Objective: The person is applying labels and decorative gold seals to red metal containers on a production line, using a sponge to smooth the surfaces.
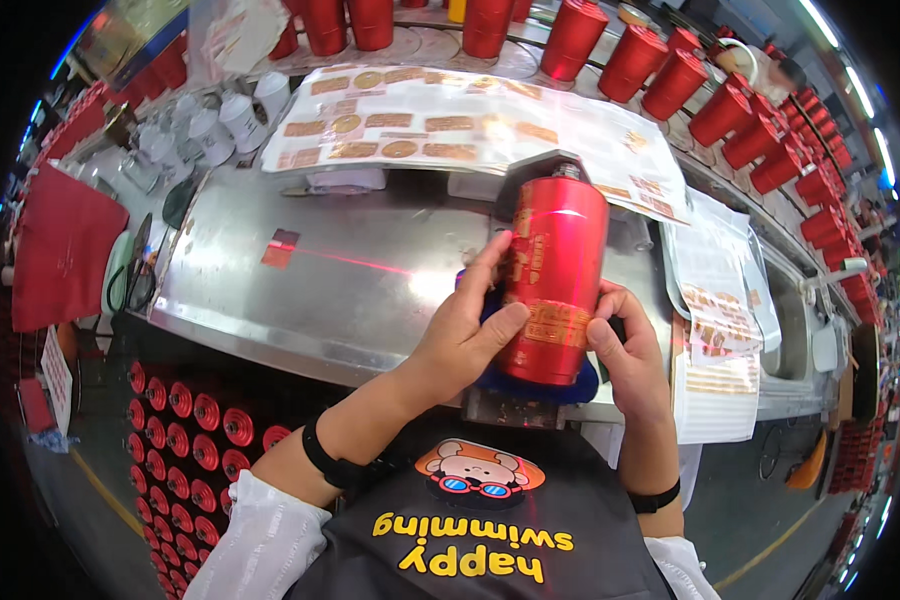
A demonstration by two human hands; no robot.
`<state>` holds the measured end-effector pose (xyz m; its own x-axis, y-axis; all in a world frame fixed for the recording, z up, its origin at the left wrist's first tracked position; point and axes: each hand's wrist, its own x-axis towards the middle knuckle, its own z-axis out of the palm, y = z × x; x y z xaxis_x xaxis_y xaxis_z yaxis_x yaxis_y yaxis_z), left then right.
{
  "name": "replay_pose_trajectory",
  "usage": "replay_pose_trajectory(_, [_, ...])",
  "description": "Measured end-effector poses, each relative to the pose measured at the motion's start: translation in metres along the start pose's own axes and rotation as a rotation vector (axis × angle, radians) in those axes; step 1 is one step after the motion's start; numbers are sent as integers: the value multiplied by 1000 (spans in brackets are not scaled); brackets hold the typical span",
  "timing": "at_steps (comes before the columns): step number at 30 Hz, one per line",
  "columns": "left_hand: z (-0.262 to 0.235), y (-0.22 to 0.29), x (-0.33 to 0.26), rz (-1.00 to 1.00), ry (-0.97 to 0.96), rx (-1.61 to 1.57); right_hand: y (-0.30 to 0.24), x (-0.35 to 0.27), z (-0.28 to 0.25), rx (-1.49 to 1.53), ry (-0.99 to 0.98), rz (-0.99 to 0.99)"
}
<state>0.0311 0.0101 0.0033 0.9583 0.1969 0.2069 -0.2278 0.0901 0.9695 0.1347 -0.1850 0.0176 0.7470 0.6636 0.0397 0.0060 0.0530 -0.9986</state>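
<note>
While it lies over the steel counter (300, 290), the red bottle (553, 280) is clasped by both hands, left (462, 335) and right (628, 355), fingers curled around it; its long axis points away, neck farthest.

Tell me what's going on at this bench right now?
A person holds a red cylindrical container lying on a blue cradle on a steel worktable. The left hand presses a gold label onto its side while the right hand steadies it from the other side. A red laser line crosses the table. Sheets of gold labels lie behind, and rows of red containers line the far edge.
</note>
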Motion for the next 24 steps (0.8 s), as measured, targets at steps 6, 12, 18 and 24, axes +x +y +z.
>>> replay_pose_trajectory(6, [0,2,1,33,5,162,4,-8,-7,163,112,-13])
replay_pose_trajectory(12, [6,22,-2,185,-81,741,-6,-21,-14,439,216,64])
replay_pose_trajectory(18, [3,21,-2,164,-91,700,3,-23,-21,360,62,100])
replay_pose_trajectory(24, [4,25,-1,150,-72,658,1,-20,-24,337,6,92])
